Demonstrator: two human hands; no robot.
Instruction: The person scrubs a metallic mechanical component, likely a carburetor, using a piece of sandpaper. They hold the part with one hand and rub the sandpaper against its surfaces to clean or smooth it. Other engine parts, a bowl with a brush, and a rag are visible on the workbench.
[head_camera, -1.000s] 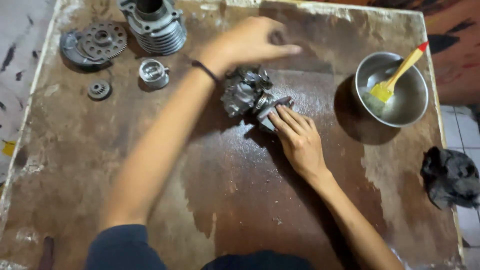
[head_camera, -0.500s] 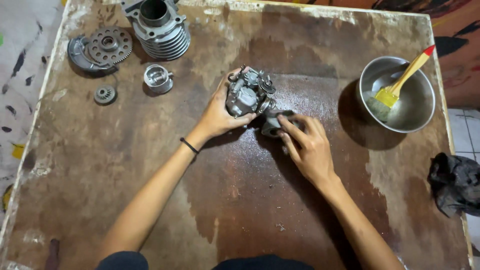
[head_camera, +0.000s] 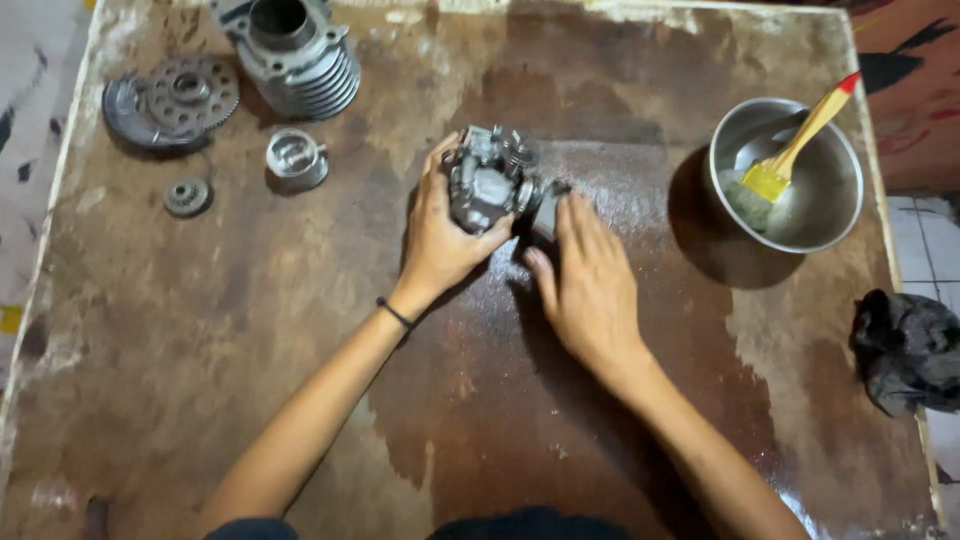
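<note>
Head view, looking straight down on a stained brown board (head_camera: 250, 330), and everything is happening around the carburetor (head_camera: 487, 185), a grey cast-metal lump sitting a little above the board's middle. The left hand (head_camera: 440, 235) comes up from below and to the left of it, fingers curled over its left flank and thumb hooked under the near edge, so that is a firm wrap on the body. The right hand (head_camera: 590, 285) lies just right of and below the carburetor, fingers stretched flat and close together, tips pressing on the dark stub that juts from its right side; whether they pinch that stub or only rest on it I cannot tell. The carburetor's long line runs left to right, body on the left, stub on the right, so it lies up and ahead of both palms, and the left hand has the closer, fuller hold.

Up and left of the carburetor stands a finned cylinder (head_camera: 290, 55), with a toothed gear plate (head_camera: 175, 95) beyond it, a small piston (head_camera: 296, 157) and a little gear (head_camera: 187, 196). Well to the right sits a steel bowl (head_camera: 830, 215) holding a yellow-handled brush (head_camera: 790, 150). Lower right, off the board's edge, a dark rag (head_camera: 905, 350).
</note>
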